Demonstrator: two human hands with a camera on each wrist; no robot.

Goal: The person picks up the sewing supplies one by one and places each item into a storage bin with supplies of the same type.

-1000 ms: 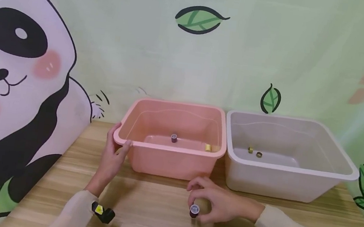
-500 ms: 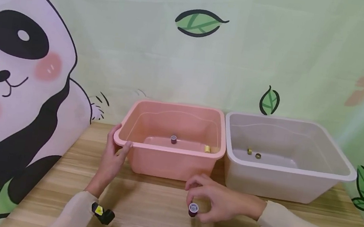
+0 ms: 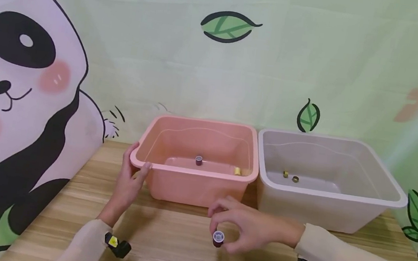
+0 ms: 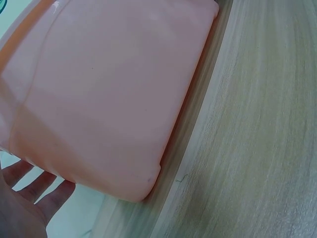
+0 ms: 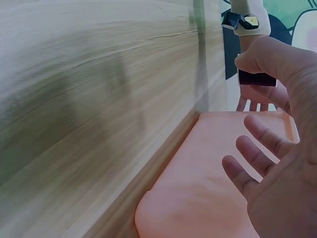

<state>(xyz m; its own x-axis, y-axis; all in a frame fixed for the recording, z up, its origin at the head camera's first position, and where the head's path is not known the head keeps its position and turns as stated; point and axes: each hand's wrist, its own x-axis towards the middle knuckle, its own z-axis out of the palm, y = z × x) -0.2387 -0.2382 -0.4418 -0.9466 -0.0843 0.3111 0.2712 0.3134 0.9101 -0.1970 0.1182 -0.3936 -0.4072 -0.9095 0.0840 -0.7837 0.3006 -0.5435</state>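
In the head view my left hand (image 3: 127, 186) holds the left front corner of a pink plastic tub (image 3: 196, 187), thumb at the rim. Its fingers (image 4: 55, 198) lie along the tub's end wall in the left wrist view. My right hand (image 3: 249, 228) pinches a small dark maroon cap (image 3: 218, 238) between thumb and index finger, over the table before the tub. The cap's pale, ringed end faces up. From the right wrist, the cap (image 5: 257, 79) shows dark under the thumb, the other fingers spread apart. Inside the tub are a similar dark cap (image 3: 199, 160) and a yellow piece (image 3: 237, 171).
A grey-white tub (image 3: 330, 195) stands right beside the pink one, with two small gold rings, one upright (image 3: 285, 174) and one flat (image 3: 295, 179), on its floor. Both tubs stand at the back of the wooden table (image 3: 163, 247), against a panda-print backdrop (image 3: 144, 53).
My right hand has shifted slightly left with the pinched cap, whose pale end now faces up more. My left hand has stayed at the pink tub's corner.
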